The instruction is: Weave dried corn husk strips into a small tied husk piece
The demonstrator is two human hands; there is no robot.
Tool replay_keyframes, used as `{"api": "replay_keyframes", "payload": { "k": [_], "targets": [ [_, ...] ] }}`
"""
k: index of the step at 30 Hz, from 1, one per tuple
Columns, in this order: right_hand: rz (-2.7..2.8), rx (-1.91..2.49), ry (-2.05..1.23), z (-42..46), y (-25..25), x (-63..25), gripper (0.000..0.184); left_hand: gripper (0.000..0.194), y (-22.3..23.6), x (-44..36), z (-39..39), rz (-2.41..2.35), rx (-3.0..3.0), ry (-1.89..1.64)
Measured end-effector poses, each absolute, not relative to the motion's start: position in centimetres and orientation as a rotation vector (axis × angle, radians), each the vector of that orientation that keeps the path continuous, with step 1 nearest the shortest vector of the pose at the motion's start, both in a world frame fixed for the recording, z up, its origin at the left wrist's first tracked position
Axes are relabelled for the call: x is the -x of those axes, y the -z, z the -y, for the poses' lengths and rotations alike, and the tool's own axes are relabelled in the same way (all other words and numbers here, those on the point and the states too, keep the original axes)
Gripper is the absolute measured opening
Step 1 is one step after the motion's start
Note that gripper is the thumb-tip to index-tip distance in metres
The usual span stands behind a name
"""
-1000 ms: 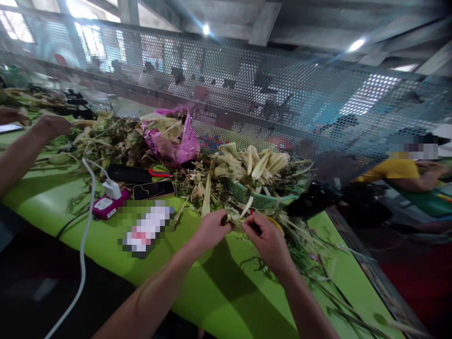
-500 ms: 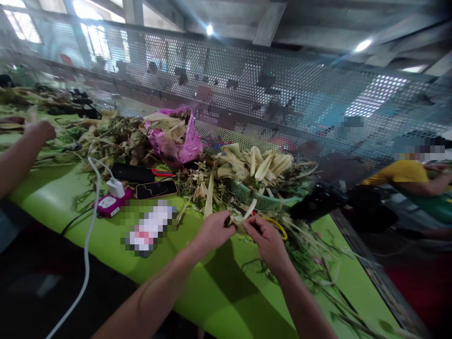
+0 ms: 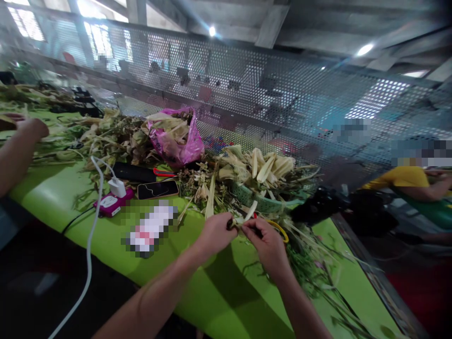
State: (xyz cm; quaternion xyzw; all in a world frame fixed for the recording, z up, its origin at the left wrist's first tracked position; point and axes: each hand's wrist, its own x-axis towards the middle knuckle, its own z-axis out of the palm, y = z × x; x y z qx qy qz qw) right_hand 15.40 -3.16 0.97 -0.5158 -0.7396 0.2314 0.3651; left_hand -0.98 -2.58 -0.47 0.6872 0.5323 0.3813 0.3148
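Husk strip is in both hands; bag print is illegible.

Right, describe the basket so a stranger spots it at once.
Start at the mesh screen behind the table. In front of it, past the right hand, sits the basket, heaped with pale husks. Its dull green sets it apart from the pink bag to its left.
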Motion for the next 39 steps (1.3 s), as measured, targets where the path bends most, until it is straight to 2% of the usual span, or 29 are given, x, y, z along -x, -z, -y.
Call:
{"api": "replay_keyframes", "payload": {
  "k": [15, 25, 34, 39],
  "targets": [
    [1.879, 1.347, -0.388, 4.2, -0.9, -14.1, 0.017, 0.005, 0.6, 0.8, 2.6, -1.410, -1.779, -1.040],
    [1.902, 1.196, -0.474, 4.2, -1.9, -14.5, 0.017, 0.009, 1.6, 0.4, 1.4, -1.091, -1.312, -1.086],
    [1.815, 1.220, -0.352, 4.7, -0.9, -13.7, 0.013, 0.032, 1.8, -0.5, 2.0, -0.788, -1.066, -1.108],
    [1.791, 1.221, -0.249, 4.8, -1.0, -13.6, 0.011, 0.037, 1.8, -0.7, 2.0, -0.735, -0.990, -1.117]
  ]
}}
